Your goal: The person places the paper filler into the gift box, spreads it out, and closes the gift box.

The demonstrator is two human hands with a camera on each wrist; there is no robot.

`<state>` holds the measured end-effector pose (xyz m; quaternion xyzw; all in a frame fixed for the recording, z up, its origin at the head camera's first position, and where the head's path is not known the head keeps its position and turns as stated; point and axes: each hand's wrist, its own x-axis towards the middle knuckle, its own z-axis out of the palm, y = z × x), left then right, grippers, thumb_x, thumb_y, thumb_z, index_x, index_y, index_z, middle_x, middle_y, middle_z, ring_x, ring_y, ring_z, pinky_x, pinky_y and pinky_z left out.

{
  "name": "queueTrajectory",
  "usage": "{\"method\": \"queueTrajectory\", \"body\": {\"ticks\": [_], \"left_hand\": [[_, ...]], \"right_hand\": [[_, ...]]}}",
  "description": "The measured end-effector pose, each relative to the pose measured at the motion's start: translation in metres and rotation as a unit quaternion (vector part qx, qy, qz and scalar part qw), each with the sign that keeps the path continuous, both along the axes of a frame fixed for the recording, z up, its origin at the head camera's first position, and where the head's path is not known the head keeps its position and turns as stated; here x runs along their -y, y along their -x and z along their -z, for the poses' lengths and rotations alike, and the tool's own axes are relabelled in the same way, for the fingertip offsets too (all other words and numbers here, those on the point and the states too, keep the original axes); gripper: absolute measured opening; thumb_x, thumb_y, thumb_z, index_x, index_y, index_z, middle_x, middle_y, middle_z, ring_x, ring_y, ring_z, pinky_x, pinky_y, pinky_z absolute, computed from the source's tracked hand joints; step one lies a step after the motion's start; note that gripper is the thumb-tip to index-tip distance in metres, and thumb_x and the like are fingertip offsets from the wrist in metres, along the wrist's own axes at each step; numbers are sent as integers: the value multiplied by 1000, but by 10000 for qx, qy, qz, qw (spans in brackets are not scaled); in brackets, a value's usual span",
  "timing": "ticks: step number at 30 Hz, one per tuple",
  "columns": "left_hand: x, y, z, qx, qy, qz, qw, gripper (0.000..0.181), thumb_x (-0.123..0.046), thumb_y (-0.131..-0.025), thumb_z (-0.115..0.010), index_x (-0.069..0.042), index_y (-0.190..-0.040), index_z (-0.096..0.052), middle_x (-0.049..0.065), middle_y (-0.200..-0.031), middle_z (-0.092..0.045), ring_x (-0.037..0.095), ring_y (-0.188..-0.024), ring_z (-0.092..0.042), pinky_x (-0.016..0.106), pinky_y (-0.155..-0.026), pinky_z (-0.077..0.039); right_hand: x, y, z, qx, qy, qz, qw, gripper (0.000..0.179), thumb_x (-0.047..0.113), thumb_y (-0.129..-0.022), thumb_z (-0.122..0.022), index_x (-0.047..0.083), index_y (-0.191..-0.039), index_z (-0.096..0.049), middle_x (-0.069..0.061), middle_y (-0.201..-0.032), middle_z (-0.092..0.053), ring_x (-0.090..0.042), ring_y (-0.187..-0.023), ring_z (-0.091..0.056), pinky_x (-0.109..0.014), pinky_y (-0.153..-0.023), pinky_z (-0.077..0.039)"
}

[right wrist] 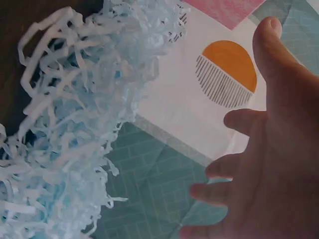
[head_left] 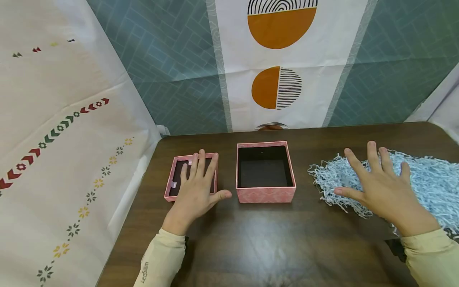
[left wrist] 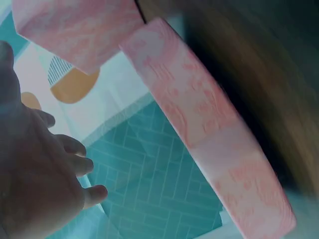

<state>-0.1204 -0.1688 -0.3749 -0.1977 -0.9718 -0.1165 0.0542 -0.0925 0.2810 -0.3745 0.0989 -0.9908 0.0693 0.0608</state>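
In the head view a pink box point(head_left: 265, 195) with a dark inside stands uncovered at the middle of the table. To its left lies its shallow pink lid point(head_left: 172, 175), dark inside face up. My left hand point(head_left: 196, 191), fingers spread, hovers over the lid's right part and hides some of it; the left wrist view shows a gap between this hand point(left wrist: 40, 159) and the lid's patterned side point(left wrist: 199, 119). On the right, a heap of pale blue shredded paper point(head_left: 434, 179) lies under my right hand point(head_left: 385, 191). That hand holds nothing, its fingers fanned out.
The dark brown wooden table point(head_left: 265, 243) ends at a back edge against a teal and white patterned cloth point(head_left: 172, 59). A white cloth with printed motifs point(head_left: 53, 119) hangs along the left side. Shredded paper reaches the right edge of the head view.
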Motion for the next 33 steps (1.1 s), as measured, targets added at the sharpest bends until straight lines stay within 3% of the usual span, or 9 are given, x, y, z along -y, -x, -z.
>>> {"method": "queueTrajectory", "body": {"ticks": [3, 6, 9, 12, 19, 22, 25, 29, 33], "left_hand": [[-6, -1, 1, 131, -359, 200, 9991, 111, -89, -82, -25, -18, -164, -1, 16, -167, 8, 35, -152, 5, 65, -115, 0], [-15, 2, 2, 399, -706, 408, 9959, 106, -83, -88, -33, -18, -164, 5, 14, -167, 10, 31, -152, 8, 65, -115, 1], [-26, 6, 3, 661, -956, 464, 9921, 104, -73, -93, -46, -18, -163, 9, 12, -167, 13, 26, -152, 10, 65, -115, 0], [-36, 10, 6, 910, -1166, 504, 9877, 104, -67, -96, -51, -17, -162, 13, 10, -166, 15, 24, -152, 12, 66, -115, -2], [-44, 12, 14, 1471, -1721, 569, 9724, 106, -81, -91, -32, -19, -160, 18, 6, -165, 21, 21, -152, 9, 69, -113, -7], [-44, 11, 16, 1591, -1801, 599, 9689, 107, -83, -89, -30, -20, -159, 20, 5, -165, 22, 20, -152, 9, 69, -113, -6], [-46, 11, 16, 1654, -1828, 600, 9673, 103, -74, -95, -41, -22, -159, 21, 5, -165, 21, 20, -152, 7, 68, -114, -6], [-48, 11, 17, 1749, -1849, 589, 9653, 100, -61, -99, -52, -26, -159, 20, 4, -165, 19, 23, -152, 3, 68, -113, -7], [-49, 11, 20, 1907, -2034, 595, 9585, 98, -60, -100, -51, -23, -160, 17, 2, -166, 17, 23, -152, 1, 69, -113, -8]], "right_hand": [[2, 1, 1, 159, 154, -116, 9997, 106, 64, -88, -68, 21, -164, -9, -35, -161, 3, -62, -141, -11, -85, -97, -3], [4, 6, 3, 505, 199, -116, 9985, 106, 67, -88, -65, 20, -164, -8, -38, -159, -1, -67, -134, -21, -87, -91, -13], [7, 12, 7, 994, 251, -75, 9947, 108, 71, -88, -61, 20, -164, -4, -39, -159, 1, -69, -132, -20, -87, -88, -16], [7, 19, 12, 1448, 399, -48, 9886, 110, 74, -87, -60, 20, -164, -3, -40, -158, 7, -71, -133, -14, -88, -87, -15], [11, 28, 23, 1926, 568, -39, 9796, 112, 71, -83, -67, 18, -164, -9, -43, -156, 4, -74, -132, -10, -89, -88, -14], [13, 30, 26, 2135, 529, -161, 9754, 107, 65, -85, -70, 16, -163, -15, -46, -154, -3, -76, -129, -12, -87, -89, -17], [13, 31, 27, 2140, 452, -407, 9749, 97, 53, -86, -75, 13, -161, -27, -49, -150, -13, -78, -125, -18, -85, -90, -24], [11, 32, 29, 1736, 330, -677, 9819, 79, 31, -87, -81, 7, -152, -43, -53, -141, -28, -77, -120, -29, -80, -88, -34], [9, 37, 31, 1302, 289, -868, 9873, 68, 11, -84, -83, 3, -144, -53, -48, -127, -48, -67, -113, -47, -72, -85, -43]]}}
